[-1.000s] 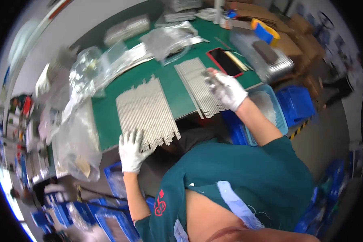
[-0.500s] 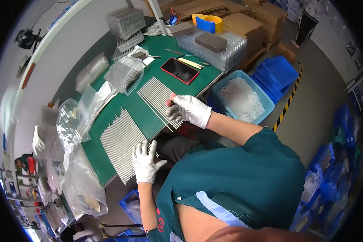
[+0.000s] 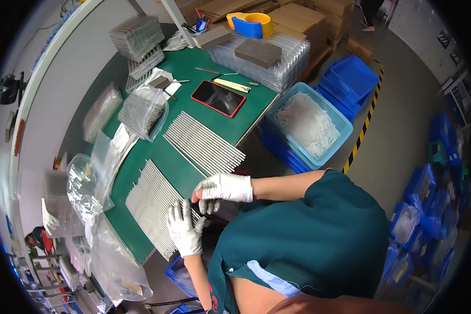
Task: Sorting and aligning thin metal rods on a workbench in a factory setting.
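Rods: the near metal rod row (image 3: pixel 154 206) lay flat on the green counter (image 3: pixel 167 157). Right hand (image 3: pixel 222 188) had come back from the far rod row (image 3: pixel 204 144), fingers curled; left hand (image 3: pixel 184 230) stayed spread on the near row's edge.

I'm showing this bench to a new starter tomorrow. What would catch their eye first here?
Most likely the two flat rows of thin grey rods on the green mat: one row mid-mat, the other at the near edge. The gloved left hand lies spread on the near row, the gloved right hand just beside it. Next, the red-edged phone behind the rods and the blue bin of white pieces right of the table.
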The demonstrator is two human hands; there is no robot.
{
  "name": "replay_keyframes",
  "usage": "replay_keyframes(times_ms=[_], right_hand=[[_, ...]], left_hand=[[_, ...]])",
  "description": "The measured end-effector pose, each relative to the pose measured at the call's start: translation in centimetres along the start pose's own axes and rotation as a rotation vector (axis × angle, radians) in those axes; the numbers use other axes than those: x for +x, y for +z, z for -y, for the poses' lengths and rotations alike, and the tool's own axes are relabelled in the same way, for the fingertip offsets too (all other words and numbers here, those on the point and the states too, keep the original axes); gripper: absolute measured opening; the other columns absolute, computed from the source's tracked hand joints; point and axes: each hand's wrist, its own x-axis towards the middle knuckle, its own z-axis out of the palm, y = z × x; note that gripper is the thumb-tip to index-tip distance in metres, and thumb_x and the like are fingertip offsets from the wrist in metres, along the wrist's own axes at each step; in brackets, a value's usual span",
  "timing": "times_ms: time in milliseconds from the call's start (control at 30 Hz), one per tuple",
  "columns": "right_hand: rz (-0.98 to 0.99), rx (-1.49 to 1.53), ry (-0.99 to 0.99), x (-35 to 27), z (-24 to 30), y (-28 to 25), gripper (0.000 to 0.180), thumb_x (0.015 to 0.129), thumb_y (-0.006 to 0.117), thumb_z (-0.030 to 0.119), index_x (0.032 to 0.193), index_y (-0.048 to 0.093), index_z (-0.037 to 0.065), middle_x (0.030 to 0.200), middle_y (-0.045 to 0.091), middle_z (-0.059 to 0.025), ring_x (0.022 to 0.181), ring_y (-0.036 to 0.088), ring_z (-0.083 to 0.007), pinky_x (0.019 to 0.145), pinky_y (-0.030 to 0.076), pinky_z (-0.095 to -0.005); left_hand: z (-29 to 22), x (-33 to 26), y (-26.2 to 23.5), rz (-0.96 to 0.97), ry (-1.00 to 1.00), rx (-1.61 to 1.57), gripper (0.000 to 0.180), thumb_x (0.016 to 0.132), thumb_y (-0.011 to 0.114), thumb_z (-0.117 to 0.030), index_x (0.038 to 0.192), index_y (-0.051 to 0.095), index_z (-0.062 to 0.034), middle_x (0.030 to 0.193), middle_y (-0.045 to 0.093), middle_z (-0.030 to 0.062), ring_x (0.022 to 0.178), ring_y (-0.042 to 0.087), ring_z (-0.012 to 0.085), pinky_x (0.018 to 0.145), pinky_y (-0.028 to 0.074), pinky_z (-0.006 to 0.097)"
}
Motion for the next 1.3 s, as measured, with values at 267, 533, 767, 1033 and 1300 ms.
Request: replay_keyframes(times_ms=[267, 533, 767, 1033, 1300], right_hand=[[0.049, -0.003, -0.085, -1.0, 0.6, -2.4, 0.035, 0.093, 0.045, 0.034, 0.093, 0.055, 0.001, 0.079, 0.064, -0.0096, 0.071, 0.061, -0.0157, 0.064, 0.048, -0.0257], [0.016, 0.251, -0.095, -2.4, 4.7, -6.1, 0.029, 0.090, 0.052, 0.023, 0.108, 0.055, 0.000, 0.082, 0.064, -0.0056, 0.076, 0.059, -0.0111, 0.070, 0.047, -0.0234], [0.049, 0.142, -0.110, -2.0, 7.2, -8.2, 0.017, 0.080, 0.066, 0.009, 0.096, 0.064, 0.004, 0.092, 0.060, -0.0037, 0.083, 0.058, -0.0105, 0.072, 0.046, -0.0226], [0.059, 0.039, -0.235, -2.1, 6.6, -8.9, 0.027, 0.079, 0.065, 0.030, 0.092, 0.066, 0.006, 0.083, 0.058, -0.0014, 0.076, 0.054, -0.0099, 0.067, 0.042, -0.0230], [-0.071, 0.094, -0.240, -3.1, 5.3, -7.4, 0.024, 0.080, 0.065, 0.024, 0.092, 0.062, 0.004, 0.086, 0.060, -0.0017, 0.081, 0.055, -0.0093, 0.075, 0.043, -0.0237]], left_hand=[[0.2, -0.3, -0.5, 0.090, -0.019, -0.013, 0.074, 0.066, 0.063, -0.051, 0.123, 0.046, -0.0071, 0.124, 0.045, 0.0207, 0.116, 0.039, 0.0399, 0.099, 0.030, 0.050], [0.7, -0.1, -0.3, 0.089, 0.004, -0.029, 0.076, 0.076, 0.045, -0.065, 0.132, 0.035, -0.0138, 0.127, 0.040, 0.0252, 0.114, 0.039, 0.0461, 0.096, 0.032, 0.054], [0.2, 0.9, -0.3, 0.191, 0.016, -0.042, 0.080, 0.077, 0.038, -0.070, 0.135, 0.031, -0.0166, 0.126, 0.038, 0.0275, 0.114, 0.037, 0.0489, 0.094, 0.030, 0.059], [0.6, 0.4, 0.4, 0.151, -0.010, -0.037, 0.079, 0.076, 0.041, -0.069, 0.133, 0.033, -0.0147, 0.126, 0.040, 0.0259, 0.114, 0.038, 0.0476, 0.094, 0.031, 0.057], [0.2, 0.5, 0.1, 0.124, -0.032, -0.029, 0.079, 0.074, 0.047, -0.066, 0.131, 0.035, -0.0121, 0.125, 0.042, 0.0248, 0.114, 0.039, 0.0465, 0.096, 0.030, 0.056]])
